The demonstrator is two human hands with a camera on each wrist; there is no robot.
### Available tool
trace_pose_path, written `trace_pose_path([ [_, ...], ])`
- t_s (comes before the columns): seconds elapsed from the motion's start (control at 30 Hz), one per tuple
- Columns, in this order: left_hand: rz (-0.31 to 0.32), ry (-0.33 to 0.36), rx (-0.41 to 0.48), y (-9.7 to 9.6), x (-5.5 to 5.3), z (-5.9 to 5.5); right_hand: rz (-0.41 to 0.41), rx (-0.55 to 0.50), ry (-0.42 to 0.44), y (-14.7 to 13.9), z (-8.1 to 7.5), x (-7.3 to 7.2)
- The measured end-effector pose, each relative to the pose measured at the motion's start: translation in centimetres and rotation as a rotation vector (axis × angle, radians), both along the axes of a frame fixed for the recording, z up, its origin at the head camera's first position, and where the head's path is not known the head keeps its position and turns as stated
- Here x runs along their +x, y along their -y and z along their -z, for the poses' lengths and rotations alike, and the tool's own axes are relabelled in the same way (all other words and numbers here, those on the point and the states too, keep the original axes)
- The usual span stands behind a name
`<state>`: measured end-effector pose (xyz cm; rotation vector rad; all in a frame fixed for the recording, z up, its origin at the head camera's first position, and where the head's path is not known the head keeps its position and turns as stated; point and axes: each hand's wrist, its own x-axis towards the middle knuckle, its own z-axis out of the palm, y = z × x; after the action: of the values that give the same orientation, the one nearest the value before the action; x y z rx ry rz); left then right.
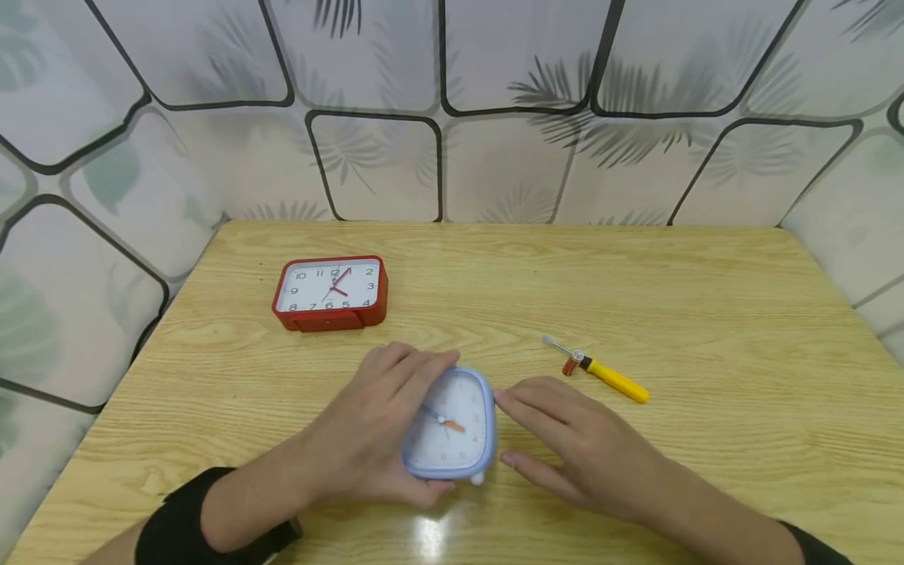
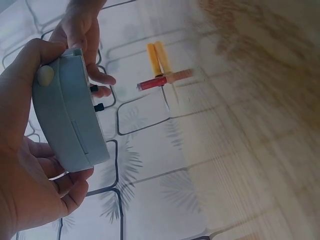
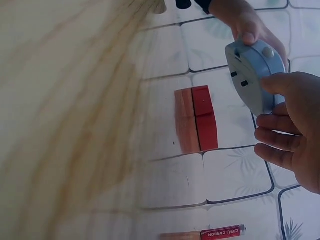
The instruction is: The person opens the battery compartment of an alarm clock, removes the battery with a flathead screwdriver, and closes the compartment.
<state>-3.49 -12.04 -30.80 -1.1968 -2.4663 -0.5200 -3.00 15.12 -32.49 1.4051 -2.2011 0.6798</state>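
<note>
A light-blue alarm clock (image 1: pixel 462 400) with a white dial is held up above the wooden table, its face toward the head camera. My left hand (image 1: pixel 377 428) grips it from the left, fingers along the top edge and thumb at the bottom. Beside its right edge is my right hand (image 1: pixel 575 451), fingers extended and fingertips at or very near the casing; contact is unclear. Two black knobs (image 2: pixel 98 107) stick out of the back in the left wrist view. The right wrist view also shows the clock's back (image 3: pixel 245 75), with a dark slot near one edge.
A red rectangular clock (image 1: pixel 328 294) stands at the back left of the table (image 1: pixel 706 314). Right of centre lies a yellow-handled screwdriver (image 1: pixel 614 380). Next to its shaft, a small red battery (image 3: pixel 222 233) stands on end. A patterned wall covering (image 1: pixel 508 165) borders the table's rear.
</note>
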Motion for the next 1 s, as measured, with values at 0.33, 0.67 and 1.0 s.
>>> trace_pose_path([
  [0.33,-0.046,0.071,-0.098,0.5,-0.5,-0.1,0.059,0.001,-0.034,-1.1,-0.9,-0.7],
  [0.67,-0.078,0.102,-0.186,1.5,-1.6,0.0,0.176,-0.002,-0.081,-3.1,-1.7,-2.7],
  [1.0,-0.155,0.143,-0.299,3.5,-3.4,-0.4,0.558,0.261,0.207,-5.8,-2.8,-3.5],
])
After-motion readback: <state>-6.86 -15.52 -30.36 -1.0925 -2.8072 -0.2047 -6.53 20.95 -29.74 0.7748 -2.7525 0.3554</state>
